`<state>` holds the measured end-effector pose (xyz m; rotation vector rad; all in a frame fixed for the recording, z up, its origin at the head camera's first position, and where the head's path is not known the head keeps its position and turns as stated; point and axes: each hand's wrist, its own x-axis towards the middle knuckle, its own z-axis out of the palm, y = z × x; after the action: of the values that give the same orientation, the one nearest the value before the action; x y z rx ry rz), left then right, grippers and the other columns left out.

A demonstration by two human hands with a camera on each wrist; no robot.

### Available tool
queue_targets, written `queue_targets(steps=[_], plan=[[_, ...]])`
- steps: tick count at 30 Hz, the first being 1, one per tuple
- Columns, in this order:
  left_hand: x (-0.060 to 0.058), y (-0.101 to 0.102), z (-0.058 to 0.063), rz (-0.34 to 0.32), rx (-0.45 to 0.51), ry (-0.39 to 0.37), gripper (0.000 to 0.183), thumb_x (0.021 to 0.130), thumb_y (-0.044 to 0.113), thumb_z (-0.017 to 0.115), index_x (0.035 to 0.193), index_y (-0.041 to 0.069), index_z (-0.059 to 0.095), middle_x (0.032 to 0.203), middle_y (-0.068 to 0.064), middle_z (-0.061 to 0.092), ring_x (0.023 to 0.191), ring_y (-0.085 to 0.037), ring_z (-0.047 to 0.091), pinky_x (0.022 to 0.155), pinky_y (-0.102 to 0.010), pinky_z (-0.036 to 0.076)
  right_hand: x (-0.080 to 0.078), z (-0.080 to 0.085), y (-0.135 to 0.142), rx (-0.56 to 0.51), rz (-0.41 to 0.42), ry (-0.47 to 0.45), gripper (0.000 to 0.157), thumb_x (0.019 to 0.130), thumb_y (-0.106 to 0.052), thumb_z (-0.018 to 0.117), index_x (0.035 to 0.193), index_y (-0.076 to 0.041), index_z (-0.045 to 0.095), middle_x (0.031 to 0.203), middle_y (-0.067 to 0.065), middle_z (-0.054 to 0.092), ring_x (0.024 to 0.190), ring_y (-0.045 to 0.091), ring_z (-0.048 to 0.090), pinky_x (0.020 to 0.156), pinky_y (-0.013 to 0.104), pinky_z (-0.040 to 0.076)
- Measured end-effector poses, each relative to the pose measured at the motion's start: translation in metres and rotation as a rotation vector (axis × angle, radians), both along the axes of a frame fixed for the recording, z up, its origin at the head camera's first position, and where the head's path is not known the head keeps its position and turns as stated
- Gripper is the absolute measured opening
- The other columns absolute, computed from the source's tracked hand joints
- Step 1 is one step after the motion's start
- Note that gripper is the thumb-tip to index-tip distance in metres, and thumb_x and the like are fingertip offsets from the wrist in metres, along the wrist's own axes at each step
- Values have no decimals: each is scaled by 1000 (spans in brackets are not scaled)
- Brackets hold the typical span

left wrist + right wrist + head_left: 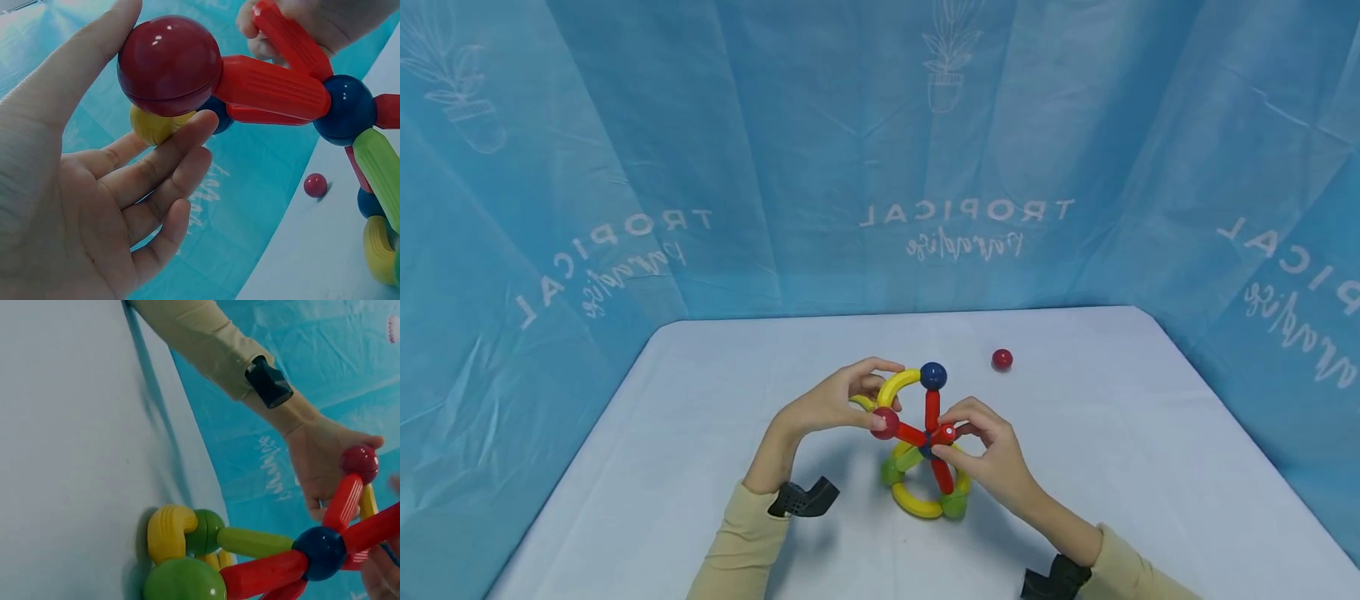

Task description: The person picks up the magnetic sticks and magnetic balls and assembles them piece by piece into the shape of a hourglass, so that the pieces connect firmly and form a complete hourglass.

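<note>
A magnetic stick-and-ball structure stands on the table, its yellow curved rods (917,502) and green balls (953,505) forming a base ring. A blue ball (344,109) at its middle joins red and green rods. My left hand (827,408) holds the dark red ball (169,62) at the structure's left, thumb on the ball and fingers by an upper yellow curved rod (897,387). With thumb and fingers, my right hand (996,454) pinches a short red rod (943,434) that sticks out from the middle. Another blue ball (933,376) tops an upright red rod (932,410).
A loose red ball (1002,359) lies on the white table (737,367) behind the structure, to the right. Blue printed curtains (820,150) surround the table at the back and sides.
</note>
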<state>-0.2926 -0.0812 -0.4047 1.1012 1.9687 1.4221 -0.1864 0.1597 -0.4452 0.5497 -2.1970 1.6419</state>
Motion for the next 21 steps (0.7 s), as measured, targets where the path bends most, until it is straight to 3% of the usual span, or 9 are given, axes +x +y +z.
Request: queue_targets(steps=[3,6,9,12,16,21], plan=[[0,0,1,4,-4,-8,62,83,18,71,138,12,41,109,-20,65,96,-25,61,81,-39,54,-9,-2,8,-29,-45,42,18,84,1,66,102,-1,64,96,9,61,92,10,58,82,17,51],[1,0,1,14,-9,-17,61,83,16,70,138,13,42,109,-20,65,97,-24,60,81,-38,54,-30,-2,22,-59,-170,27,13,89,0,61,101,2,64,97,13,62,90,6,57,83,13,48],[2,0,0,25,-4,-35,54,90,23,64,138,12,42,107,-19,65,96,-25,61,83,-37,53,-62,-12,43,-11,-328,-26,15,90,-6,62,102,2,65,99,16,63,88,4,55,80,11,45],[2,0,-2,54,-7,-51,48,96,33,54,137,11,44,105,-19,66,92,-23,60,84,-38,51,-95,-29,68,66,-420,-104,22,88,-7,65,108,2,66,109,19,62,97,17,57,86,25,49],[3,2,-2,81,-15,-72,43,97,30,52,136,13,46,98,-13,67,76,-16,57,71,-30,48,-123,-45,90,130,-436,-213,31,86,-4,65,116,3,63,125,21,57,120,35,50,98,51,44],[2,4,1,91,-9,-74,43,94,18,58,135,14,47,90,-5,63,63,-13,52,60,-23,48,-133,-51,99,254,-368,-333,38,87,-1,61,124,6,56,131,28,51,122,41,46,101,55,42]])
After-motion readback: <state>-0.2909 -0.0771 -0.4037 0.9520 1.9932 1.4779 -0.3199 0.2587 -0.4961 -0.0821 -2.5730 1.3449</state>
